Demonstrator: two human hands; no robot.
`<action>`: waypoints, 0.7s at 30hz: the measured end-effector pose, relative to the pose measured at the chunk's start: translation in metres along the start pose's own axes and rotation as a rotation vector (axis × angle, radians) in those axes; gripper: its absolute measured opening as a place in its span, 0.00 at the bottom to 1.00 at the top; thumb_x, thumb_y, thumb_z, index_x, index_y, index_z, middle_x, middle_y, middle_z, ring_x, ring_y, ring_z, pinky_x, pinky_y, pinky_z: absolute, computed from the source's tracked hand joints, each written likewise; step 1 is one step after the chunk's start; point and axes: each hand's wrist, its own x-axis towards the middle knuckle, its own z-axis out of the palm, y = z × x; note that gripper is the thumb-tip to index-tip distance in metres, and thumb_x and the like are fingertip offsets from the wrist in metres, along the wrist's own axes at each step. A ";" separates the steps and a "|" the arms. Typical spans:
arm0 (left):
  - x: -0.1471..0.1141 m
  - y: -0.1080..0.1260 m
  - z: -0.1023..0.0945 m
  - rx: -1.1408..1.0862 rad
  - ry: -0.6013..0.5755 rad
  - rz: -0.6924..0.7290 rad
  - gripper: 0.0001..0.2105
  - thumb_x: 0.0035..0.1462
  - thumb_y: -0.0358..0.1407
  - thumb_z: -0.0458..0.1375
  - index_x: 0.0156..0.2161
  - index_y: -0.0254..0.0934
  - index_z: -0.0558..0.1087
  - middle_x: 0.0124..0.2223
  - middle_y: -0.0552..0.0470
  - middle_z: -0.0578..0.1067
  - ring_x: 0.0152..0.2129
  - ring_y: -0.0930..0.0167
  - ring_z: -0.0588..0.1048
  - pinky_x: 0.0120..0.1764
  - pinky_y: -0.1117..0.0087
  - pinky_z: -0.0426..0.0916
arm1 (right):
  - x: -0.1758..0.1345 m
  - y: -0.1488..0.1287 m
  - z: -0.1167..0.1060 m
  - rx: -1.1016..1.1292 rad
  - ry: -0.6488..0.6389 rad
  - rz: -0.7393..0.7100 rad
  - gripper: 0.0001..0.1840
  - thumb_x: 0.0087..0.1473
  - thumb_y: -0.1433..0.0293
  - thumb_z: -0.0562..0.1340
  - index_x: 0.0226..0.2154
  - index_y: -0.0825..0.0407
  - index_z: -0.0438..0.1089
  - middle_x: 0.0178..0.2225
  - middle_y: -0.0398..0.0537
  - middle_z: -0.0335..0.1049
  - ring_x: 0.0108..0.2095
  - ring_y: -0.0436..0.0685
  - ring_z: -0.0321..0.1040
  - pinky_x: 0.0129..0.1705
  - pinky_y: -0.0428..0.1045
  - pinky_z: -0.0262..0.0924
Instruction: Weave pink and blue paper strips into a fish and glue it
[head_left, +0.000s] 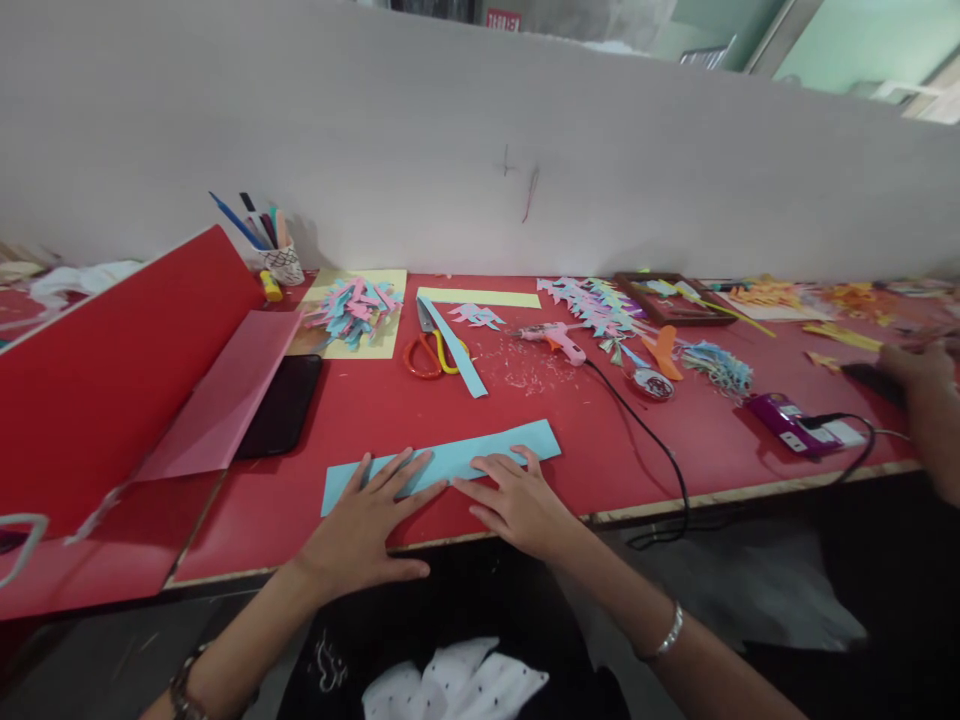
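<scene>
A long light-blue paper strip (450, 460) lies slightly slanted near the front edge of the red table. My left hand (367, 520) rests on its left half with the fingers spread. On the right half lies my right hand (517, 495), its fingers spread and fingertips on the paper. Beyond the strip, scissors (427, 350) with red and yellow handles lie partly under a narrower blue paper strip (456, 350). A pink glue gun (551, 338) rests to their right, near small cut blue and pink paper pieces (476, 315).
At left stand a red board (135, 370), a pink sheet (225, 400), a black phone (281, 405) and a pen cup (281, 262). A paper pile (356, 310) sits behind. A black cord (645, 430) runs to a purple power strip (795, 425). Another person's hand (922, 375) is at far right.
</scene>
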 end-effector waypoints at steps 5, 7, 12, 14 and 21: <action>0.000 0.000 0.000 0.018 0.012 0.012 0.36 0.46 0.57 0.51 0.60 0.51 0.48 0.62 0.43 0.53 0.57 0.52 0.54 0.52 0.42 0.49 | 0.003 0.003 -0.002 0.023 -0.003 0.000 0.17 0.57 0.65 0.51 0.48 0.45 0.65 0.46 0.53 0.65 0.46 0.57 0.59 0.51 0.58 0.45; 0.000 0.001 0.000 0.032 0.009 0.004 0.37 0.46 0.56 0.53 0.60 0.51 0.48 0.62 0.44 0.53 0.57 0.53 0.54 0.52 0.42 0.49 | 0.004 0.004 -0.001 0.048 0.018 -0.015 0.16 0.56 0.65 0.53 0.47 0.48 0.67 0.44 0.53 0.66 0.44 0.57 0.60 0.47 0.55 0.50; 0.000 0.002 -0.001 0.032 0.006 -0.012 0.36 0.46 0.53 0.55 0.60 0.50 0.50 0.62 0.44 0.53 0.57 0.52 0.53 0.51 0.41 0.50 | 0.001 0.014 0.003 0.140 0.153 0.008 0.14 0.55 0.66 0.54 0.40 0.48 0.72 0.39 0.51 0.68 0.40 0.55 0.62 0.42 0.51 0.56; 0.000 0.002 -0.002 0.023 0.007 -0.009 0.35 0.47 0.53 0.55 0.60 0.50 0.50 0.62 0.44 0.53 0.57 0.53 0.53 0.52 0.41 0.49 | -0.002 0.020 0.004 0.159 0.190 0.036 0.14 0.55 0.66 0.54 0.37 0.48 0.73 0.37 0.51 0.68 0.39 0.54 0.63 0.40 0.50 0.57; 0.000 0.003 -0.003 0.032 0.001 -0.016 0.35 0.47 0.53 0.55 0.60 0.50 0.50 0.62 0.46 0.53 0.57 0.54 0.54 0.53 0.43 0.49 | -0.025 0.048 -0.004 0.136 0.285 0.137 0.18 0.57 0.65 0.50 0.31 0.48 0.75 0.34 0.51 0.68 0.36 0.54 0.64 0.39 0.50 0.59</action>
